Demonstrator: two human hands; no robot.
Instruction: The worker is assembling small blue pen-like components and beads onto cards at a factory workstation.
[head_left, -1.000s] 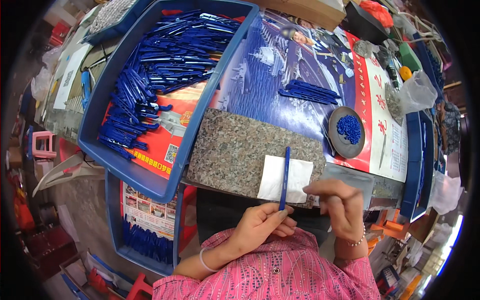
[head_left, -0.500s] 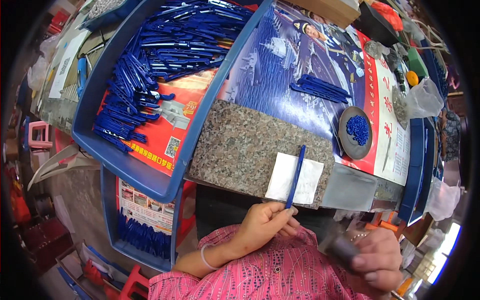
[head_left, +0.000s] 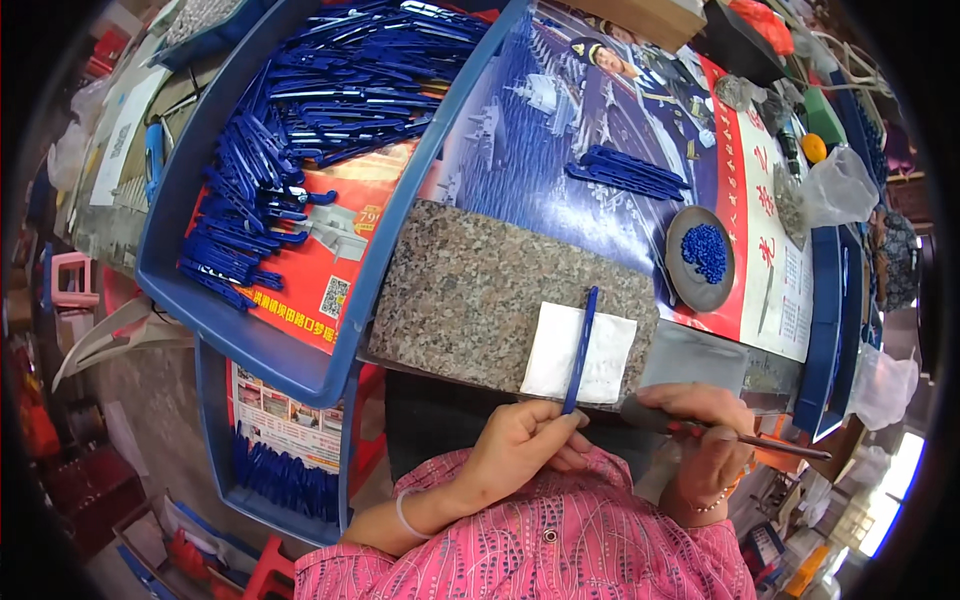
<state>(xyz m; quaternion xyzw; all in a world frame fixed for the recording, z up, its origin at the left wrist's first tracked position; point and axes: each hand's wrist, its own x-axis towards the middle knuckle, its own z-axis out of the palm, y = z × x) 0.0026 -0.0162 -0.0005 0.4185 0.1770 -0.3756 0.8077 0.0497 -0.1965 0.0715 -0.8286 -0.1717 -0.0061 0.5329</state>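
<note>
Head view: at lower centre the left hand [head_left: 520, 450] pinches a blue pen barrel [head_left: 580, 348] lying across a white pad [head_left: 600, 360] on the granite slab [head_left: 470, 290]. The right hand [head_left: 705, 440] grips a thin rod tool [head_left: 760, 440], which likely goes into the barrel next.

Poster-covered table [head_left: 640, 130] – granite slab [head_left: 470, 290], blue tray [head_left: 300, 355]

Your left hand [head_left: 520, 450] sits just in front of the stone slab [head_left: 470, 290], holding a pen barrel [head_left: 580, 350] that lies across the paper square [head_left: 580, 352] on the slab. Your right hand [head_left: 705, 440] is beside it to the right, gripping a tool [head_left: 740, 435]. Left of the slab sits a tray [head_left: 250, 340] of pen parts [head_left: 300, 130]; behind and to the right sits a dish [head_left: 695, 285] of beads.
</note>
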